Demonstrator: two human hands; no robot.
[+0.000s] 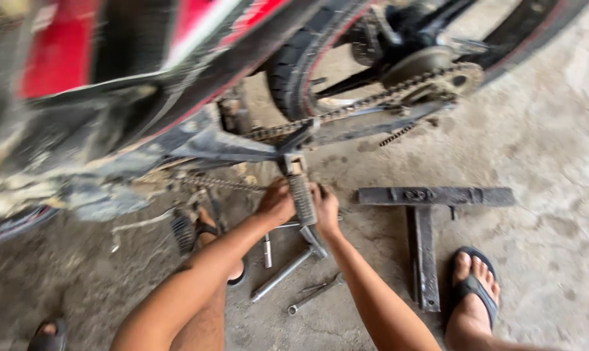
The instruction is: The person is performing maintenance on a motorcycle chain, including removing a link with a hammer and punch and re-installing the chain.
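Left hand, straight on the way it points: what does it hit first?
The left hand already sits against the ribbed footpeg. Going further up and forward, it would likely meet the lower run of the drive chain first, then the motorcycle frame. Depth is unclear.

I count one red motorcycle, one T-shaped dark steel stand, three silvery metal wrenches, two hands.

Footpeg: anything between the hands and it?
Nothing visible. The left hand and right hand already flank the footpeg, touching its sides. The tools lie on the floor below them.
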